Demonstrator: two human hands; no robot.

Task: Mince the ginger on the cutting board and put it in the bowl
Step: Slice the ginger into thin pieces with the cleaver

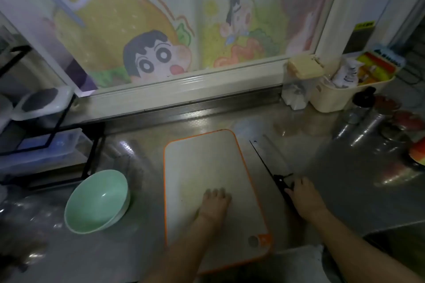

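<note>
A person stands at a steel counter (322,167) in a dim kitchen; a board (207,156) with an orange rim lies at the middle of the surface's near edge, long side running away from the person; a green bowl (92,195) stands well to the left of it, toward the near left corner, and looks to hold nothing; a knife (281,182) lies on the surface just beside the board's right edge, blade pointing to the far edge. The right hand (303,197) is at the handle, fingers curled round it; the left hand (216,202) rests knuckles-up on the near half of the board, fingers bent down, and whether it holds anything cannot be told. No ginger shows plainly; it may sit under that hand, and a faint yellow patch (192,187) marks the board just left of the fingers. Judged from this, the work is at its start: the blade is not over the board, no minced heap is seen and the bowl is unfilled; the cutting and the transfer both appear left to do.
</note>
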